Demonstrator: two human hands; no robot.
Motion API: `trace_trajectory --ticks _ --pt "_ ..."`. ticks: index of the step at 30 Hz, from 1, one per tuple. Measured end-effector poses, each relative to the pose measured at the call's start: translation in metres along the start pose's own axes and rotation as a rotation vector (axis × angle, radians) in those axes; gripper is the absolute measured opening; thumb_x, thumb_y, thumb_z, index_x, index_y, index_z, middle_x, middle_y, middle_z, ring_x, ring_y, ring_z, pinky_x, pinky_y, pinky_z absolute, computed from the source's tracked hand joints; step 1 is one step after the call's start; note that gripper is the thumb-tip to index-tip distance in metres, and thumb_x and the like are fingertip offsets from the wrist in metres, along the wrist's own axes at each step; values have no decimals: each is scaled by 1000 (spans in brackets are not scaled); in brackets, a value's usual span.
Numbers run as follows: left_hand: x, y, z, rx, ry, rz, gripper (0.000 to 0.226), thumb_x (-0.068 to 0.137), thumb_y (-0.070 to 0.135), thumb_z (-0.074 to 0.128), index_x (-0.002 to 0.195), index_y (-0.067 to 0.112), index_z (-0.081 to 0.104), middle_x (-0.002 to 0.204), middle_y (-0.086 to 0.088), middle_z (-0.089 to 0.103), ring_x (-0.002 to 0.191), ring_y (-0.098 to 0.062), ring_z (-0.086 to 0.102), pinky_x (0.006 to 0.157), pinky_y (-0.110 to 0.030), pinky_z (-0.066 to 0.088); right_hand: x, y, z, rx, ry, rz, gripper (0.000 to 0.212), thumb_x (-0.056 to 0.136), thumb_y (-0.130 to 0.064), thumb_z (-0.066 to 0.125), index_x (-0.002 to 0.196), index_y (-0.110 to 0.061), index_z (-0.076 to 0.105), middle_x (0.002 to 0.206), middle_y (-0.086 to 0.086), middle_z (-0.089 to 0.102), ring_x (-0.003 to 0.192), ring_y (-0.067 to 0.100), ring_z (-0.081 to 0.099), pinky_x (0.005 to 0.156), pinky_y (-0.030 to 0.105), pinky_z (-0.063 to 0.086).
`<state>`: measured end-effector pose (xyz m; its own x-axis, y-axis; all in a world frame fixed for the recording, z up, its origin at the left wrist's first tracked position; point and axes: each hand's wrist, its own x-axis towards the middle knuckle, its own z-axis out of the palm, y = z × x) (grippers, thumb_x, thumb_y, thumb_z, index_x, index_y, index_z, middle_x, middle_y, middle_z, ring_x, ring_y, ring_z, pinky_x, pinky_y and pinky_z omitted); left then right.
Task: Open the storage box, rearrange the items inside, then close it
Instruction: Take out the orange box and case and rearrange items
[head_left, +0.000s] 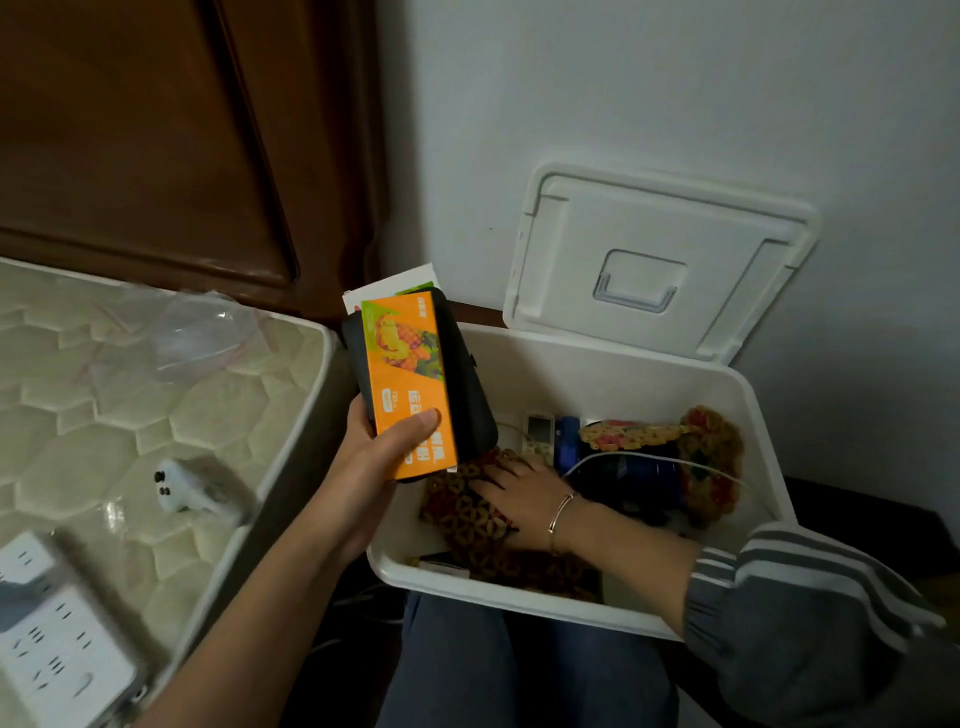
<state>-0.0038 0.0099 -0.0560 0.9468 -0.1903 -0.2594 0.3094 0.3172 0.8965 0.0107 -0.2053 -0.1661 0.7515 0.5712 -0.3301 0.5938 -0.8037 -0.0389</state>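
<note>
Gripping a stack of flat items, the left hand (382, 452) holds an orange pineapple-print packet (410, 379) on top of a black case (467, 384), with a white sheet or box (395, 283) peeking out behind — thumb pressed on the packet's lower face, fingers wrapped under. The stack sits above the left rim of the white storage box (748, 415), tilted, upper end leaning away from the camera. Storage box is open on the floor between the person's knees and the white wall (675, 78); its lid (660, 260) stands upright, leaning on the wall, underside and clear handle facing the camera. Right hand (519, 486) is down inside the box, palm down, fingers spread flat on a brown patterned cloth (467, 525) — not clearly gripping anything; a bangle (561, 512) sits at the wrist, with a grey striped sleeve (779, 587) pushed up the forearm. Also inside the box: a white remote control (537, 431) by the far wall, a blue object (569, 439) just beside it, a dark blue bundle (639, 475) with a white cable (675, 460) arching over it, and a red-yellow patterned fabric (711, 447) at the right end. Left of the box is a quilted mattress (104, 405) with a clear plastic bag (202, 327), a white plug adapter (179, 486) and, blurred at the near corner, a white power strip (47, 649). Dark wooden headboard (156, 130) behind the mattress.
</note>
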Motion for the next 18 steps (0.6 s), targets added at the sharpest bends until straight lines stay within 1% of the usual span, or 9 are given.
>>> trace_trajectory --ticks 3,6,8,10,11,13,15,16,18 --pt "-1 -2 -4 -39 -11 -8 82 70 32 77 142 22 40 131 -12 61 117 -29 61 92 -42 49 0 7 -5 -74 -31 -69 69 86 -44 55 143 -13 31 143 16 39 130 32 38 107 42 30" --pt "-3 -2 -7 -54 -22 -13 84 69 35 78 142 24 39 133 -11 60 119 -29 60 91 -41 50 -8 13 -12 -112 15 -102 45 98 -30 37 138 -9 41 138 14 48 124 28 47 102 40 39" --pt "-2 -2 -7 -44 -18 -6 81 72 33 76 143 25 38 133 -11 59 118 -29 61 89 -41 50 -17 16 -19 -115 96 -92 36 100 -21 31 130 -10 48 125 11 58 109 25 57 87 39 49" --pt "-2 -3 -6 -29 -13 -1 76 75 30 73 142 26 38 132 -12 59 116 -29 61 88 -42 51 -30 19 -22 -129 203 -97 32 98 -18 36 124 -12 55 109 6 66 93 23 63 69 36 53" --pt "-1 -4 -7 -22 -16 3 76 75 31 73 142 26 38 132 -12 59 116 -30 61 88 -42 50 -39 20 -22 -119 217 -107 33 97 -20 38 125 -14 56 107 5 67 92 22 64 67 35 53" --pt "-2 -4 -7 -18 -23 10 80 71 34 76 142 26 38 132 -12 59 117 -29 61 89 -43 50 -56 18 -18 8 84 -113 39 99 -31 38 135 -18 49 129 4 58 113 21 57 86 38 50" --pt "-2 -4 -8 -25 -26 10 85 68 37 77 142 27 38 133 -10 59 118 -28 60 91 -43 49 -70 12 -14 145 -157 -117 49 97 -41 41 142 -20 40 150 4 38 134 19 38 107 39 37" --pt "-2 -4 -8 -31 -28 9 87 67 38 77 143 27 37 133 -10 59 119 -28 60 94 -44 49 -74 10 -14 178 -230 -117 51 97 -42 44 143 -20 40 152 3 34 137 18 34 111 38 32" --pt "-3 -4 -8 -38 -37 11 88 66 39 77 144 27 36 134 -10 59 119 -28 60 97 -45 48 -74 9 -19 295 -192 -78 44 97 -37 46 136 -17 50 142 6 48 127 20 45 106 37 37"
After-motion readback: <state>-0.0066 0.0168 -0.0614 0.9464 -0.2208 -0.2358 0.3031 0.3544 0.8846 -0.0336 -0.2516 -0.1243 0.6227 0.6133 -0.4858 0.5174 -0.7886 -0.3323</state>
